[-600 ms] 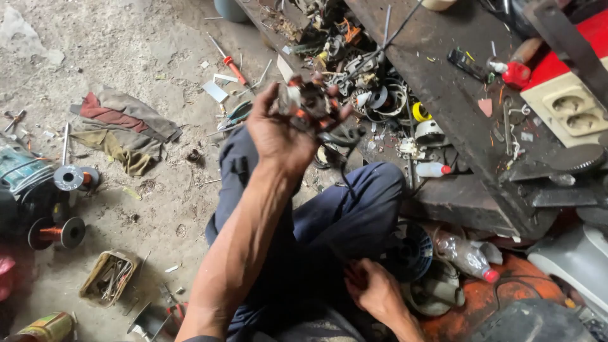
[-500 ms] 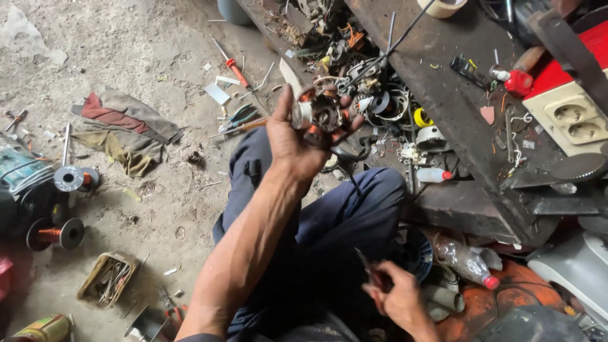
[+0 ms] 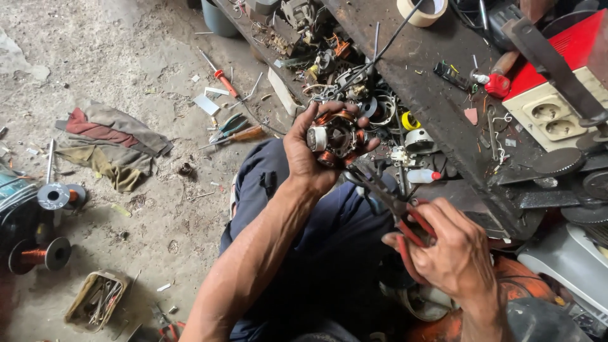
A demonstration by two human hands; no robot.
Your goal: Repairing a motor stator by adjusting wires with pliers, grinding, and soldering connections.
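Observation:
My left hand (image 3: 311, 158) is raised over my lap and grips a small motor stator (image 3: 335, 136) with copper windings and a white centre. My right hand (image 3: 453, 250) is lower right and holds red-handled pliers (image 3: 392, 202), whose dark jaws point up toward the underside of the stator. Dark blue trousers (image 3: 329, 253) fill the space beneath both hands.
A dark workbench edge (image 3: 437, 107) runs diagonally at right, with a roll of tape (image 3: 421, 11), a red-and-cream socket box (image 3: 557, 107) and scattered metal parts (image 3: 342, 69). On the dirt floor lie a red screwdriver (image 3: 218, 75), rags (image 3: 114, 142), wire spools (image 3: 54, 196) and a small box (image 3: 95, 301).
My right hand has come up from my lap with the pliers toward the stator. My left hand has lowered slightly and turned the stator.

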